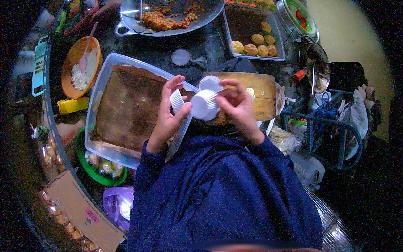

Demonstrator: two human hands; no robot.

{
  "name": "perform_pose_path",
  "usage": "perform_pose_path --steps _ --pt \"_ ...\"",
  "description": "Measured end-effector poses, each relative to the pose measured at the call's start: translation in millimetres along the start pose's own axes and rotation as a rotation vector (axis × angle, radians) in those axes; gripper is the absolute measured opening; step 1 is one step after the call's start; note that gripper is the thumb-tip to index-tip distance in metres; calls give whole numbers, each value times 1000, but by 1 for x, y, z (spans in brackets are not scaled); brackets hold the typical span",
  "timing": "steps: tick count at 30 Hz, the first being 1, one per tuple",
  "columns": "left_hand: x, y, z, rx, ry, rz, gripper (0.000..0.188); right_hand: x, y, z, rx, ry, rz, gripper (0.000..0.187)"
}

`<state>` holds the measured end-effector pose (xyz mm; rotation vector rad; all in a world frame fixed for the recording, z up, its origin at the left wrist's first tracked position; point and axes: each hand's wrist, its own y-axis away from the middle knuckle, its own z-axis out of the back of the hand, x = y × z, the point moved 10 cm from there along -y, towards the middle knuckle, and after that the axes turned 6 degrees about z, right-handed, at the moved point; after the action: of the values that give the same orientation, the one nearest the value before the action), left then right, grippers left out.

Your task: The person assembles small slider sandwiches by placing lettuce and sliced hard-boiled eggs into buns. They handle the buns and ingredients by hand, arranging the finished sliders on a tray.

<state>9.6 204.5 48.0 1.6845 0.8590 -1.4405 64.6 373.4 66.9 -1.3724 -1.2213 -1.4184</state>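
Note:
White pleated paper baking cups are between my two hands, above the edge of a clear plastic tub (88, 130) and a wooden cutting board (266, 96). My left hand (166, 124) has one paper cup (176, 101) between its thumb and raised fingers. Its thumb tip reaches a larger cluster of paper cups (203, 105). On the other side, the fingers of my right hand (241, 109) pinch that cluster's rim. Another paper cup (211, 82) sticks up behind it, near my right index finger. A small white-and-yellow piece (250, 91) is on the board, partly hidden by my right hand.
Beyond stand a wide pan (172, 30) of orange-brown food and a tub (228, 31) of round golden pastries. Leftward are an orange bowl (97, 63) with white food and a yellow bottle (73, 106). A dark rack (336, 122) stands at the right.

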Motion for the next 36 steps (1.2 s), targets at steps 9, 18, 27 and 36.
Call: perform_pose_path --steps 9,18,27,36 --pt "6 -1 7 5 162 94 64 19 -3 33 18 1219 577 43" --pt "2 -2 -14 165 374 81 69 10 9 -24 157 366 204 24" --pt "7 3 -21 225 569 145 78 -21 3 -81 382 -177 -133 31" --pt "6 5 -22 261 619 138 80 -24 3 -86 391 -323 -194 33"
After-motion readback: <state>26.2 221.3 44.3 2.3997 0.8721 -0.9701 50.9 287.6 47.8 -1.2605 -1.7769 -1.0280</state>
